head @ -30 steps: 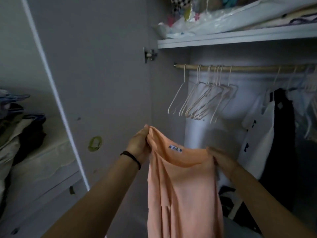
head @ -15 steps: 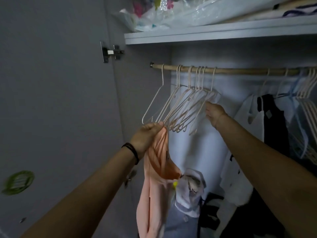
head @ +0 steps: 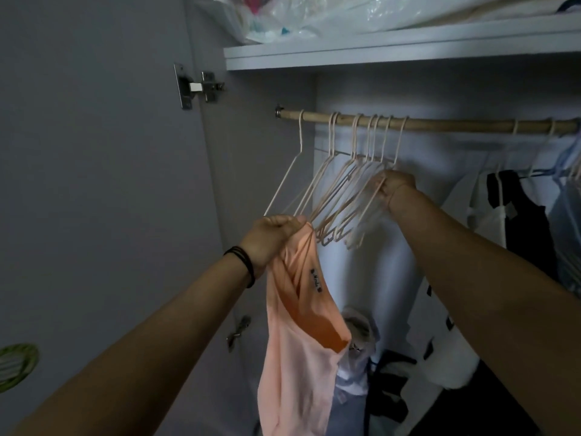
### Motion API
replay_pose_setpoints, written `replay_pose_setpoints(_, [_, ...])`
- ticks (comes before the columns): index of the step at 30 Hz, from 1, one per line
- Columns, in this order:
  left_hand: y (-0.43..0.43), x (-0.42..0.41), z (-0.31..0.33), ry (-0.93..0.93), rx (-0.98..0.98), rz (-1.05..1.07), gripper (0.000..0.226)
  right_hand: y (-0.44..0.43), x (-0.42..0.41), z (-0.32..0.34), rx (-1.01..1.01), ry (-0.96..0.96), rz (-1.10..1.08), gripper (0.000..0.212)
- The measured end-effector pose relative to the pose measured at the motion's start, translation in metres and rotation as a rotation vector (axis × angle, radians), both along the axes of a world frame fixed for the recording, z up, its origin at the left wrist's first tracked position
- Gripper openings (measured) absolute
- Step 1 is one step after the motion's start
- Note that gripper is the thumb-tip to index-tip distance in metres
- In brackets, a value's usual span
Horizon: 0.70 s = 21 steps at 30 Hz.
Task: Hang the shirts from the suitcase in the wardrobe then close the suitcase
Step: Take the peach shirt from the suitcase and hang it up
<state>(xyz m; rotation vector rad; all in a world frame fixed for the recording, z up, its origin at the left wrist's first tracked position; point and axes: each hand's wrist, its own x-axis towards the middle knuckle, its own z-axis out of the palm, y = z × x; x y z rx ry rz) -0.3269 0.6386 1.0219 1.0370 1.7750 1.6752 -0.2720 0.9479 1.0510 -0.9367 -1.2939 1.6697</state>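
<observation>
– Listing the hands first: what does the left hand (head: 273,237) hold?
– Item one: peach shirt (head: 298,341), bunched at the neckline in curled fingers. The rest hangs straight down in front of the open wardrobe, with a small dark label (head: 316,280) showing inside the collar. A black wristband (head: 240,262) sits on that wrist.
– And the right hand (head: 394,187)?
– Raised to the rail, fingers closed on the lower wires at the right end of the bunch. Whether it grips one hanger or two, I cannot tell.
– Describe the bunch.
– Item two: pale wire hangers (head: 333,196), all bare, hooked close together on the wooden rail (head: 440,124) at its left end and swung out at a slant toward the viewer. One hangs a little apart on the far left.
– Where is the shirt relative to them?
– Just below and left of the hangers' lower ends, near them, not on any of them.
– What else is on the rail?
– Item three: white and black garments (head: 515,215), hung toward the right, well apart from the bare hangers.
– Above?
– A white shelf (head: 377,48) carrying clear plastic bags (head: 314,17) of coloured contents.
– Left side?
– The wardrobe door (head: 94,152), open, with a metal hinge (head: 198,86) near its top and a green sticker (head: 15,363) lower down. Folded clothing lies low inside, dim and hard to make out.
</observation>
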Motion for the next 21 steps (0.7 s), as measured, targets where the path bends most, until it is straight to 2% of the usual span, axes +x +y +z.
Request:
replay_pose_setpoints(4, [0.006, 0.000, -0.002, -0.004, -0.006, -0.022, 0.025, 0.027, -0.007, -0.009, -0.016, 0.076, -0.111, 0.025])
replay_pose_setpoints(7, [0.011, 0.001, -0.002, -0.024, -0.011, -0.022, 0.035, 0.014, -0.001, 0.004, -0.009, 0.131, -0.097, 0.024])
replay_pose_setpoints(11, [0.017, 0.004, 0.001, -0.062, 0.014, -0.036, 0.028, 0.006, 0.010, 0.013, 0.046, 0.222, -0.038, 0.033])
replay_pose_setpoints(14, [0.019, 0.007, 0.000, -0.078, 0.019, -0.066, 0.035, -0.004, 0.030, 0.010, 0.097, 0.191, -0.041, 0.028])
replay_pose_setpoints(17, [0.019, 0.011, -0.003, -0.085, 0.018, -0.088, 0.046, -0.026, 0.060, -0.007, 0.120, 0.146, -0.030, 0.032])
replay_pose_setpoints(21, [0.022, 0.022, -0.010, -0.084, -0.006, -0.109, 0.046, -0.066, 0.109, -0.047, 0.172, 0.050, -0.022, 0.035])
